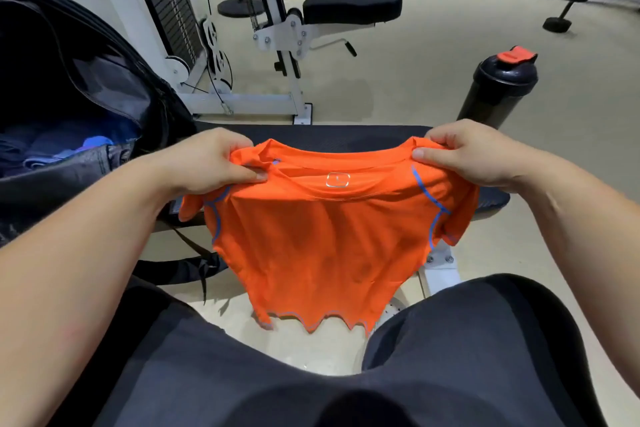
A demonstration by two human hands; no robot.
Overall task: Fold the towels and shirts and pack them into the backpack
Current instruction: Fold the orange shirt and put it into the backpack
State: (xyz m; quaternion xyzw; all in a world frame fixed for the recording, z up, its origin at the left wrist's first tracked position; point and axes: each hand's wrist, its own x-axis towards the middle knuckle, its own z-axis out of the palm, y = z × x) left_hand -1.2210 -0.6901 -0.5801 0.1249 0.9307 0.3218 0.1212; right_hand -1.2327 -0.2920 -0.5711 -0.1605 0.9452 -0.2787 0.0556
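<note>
Orange shirt: thin, smooth synthetic knit with blue piping along the sleeve seams and hem. It hangs open and unfolded, the hem wavy, in front of the black padded bench and above the person's dark-clad knees.

Left hand: fingers curled over the shirt's shoulder, thumb pressed on the near side, pinching the cloth beside the collar.
Right hand: same grip on the other shoulder, thumb flat on the fabric, fingers wrapped behind. The shirt is stretched between the two hands.

Backpack: black and glossy, standing at the left with its main compartment gaping. Blue and dark cloth lies inside.

Bottle: black cylindrical shaker with a red flip cap, upright behind the bench's right end.

Print inside the collar: silver rounded square enclosing what looks like an "L". No other text is readable.
</note>
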